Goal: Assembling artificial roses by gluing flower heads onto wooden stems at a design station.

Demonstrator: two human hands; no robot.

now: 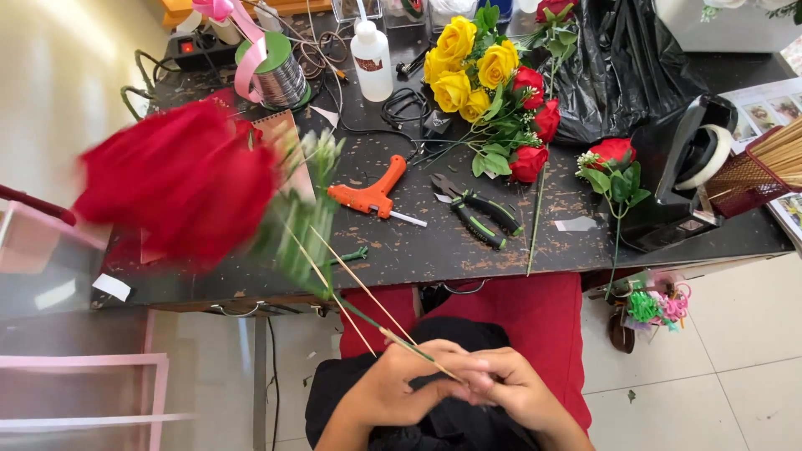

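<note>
Roses fill the left of the frame: a blurred bunch of red artificial roses (pixel 180 188) with pale green leaves, raised over the near edge of the dark, scuffed bench (pixel 434 250). Thin wooden sticks (pixel 351 296) serve as their stems and slant down to the lower centre, where both hands meet above the person's lap. The left hand (pixel 401 388) is closed around the gathered stick ends, and the right hand (pixel 514 388) pinches them just beside it, fingers curled tight, so the bunch is kept together at its base and held clear of the clutter.

At the upper left of the bench a spool of silver wire (pixel 280 75) stands with pink ribbon (pixel 246 58) draped over it. Right of that is a white squeeze bottle (pixel 372 58). In the middle lie an orange glue gun (pixel 372 194) and green-handled cutting pliers (pixel 476 213), flat and within reach of the seated person. Above them, yellow and red artificial roses (pixel 489 92) lie in a loose heap, with one more red rose stem (pixel 614 167) apart to the right, beside a black plastic bag (pixel 622 58). Further right sits a black tape dispenser (pixel 693 163), and at the right edge a red mesh basket of wooden sticks (pixel 769 167).
</note>
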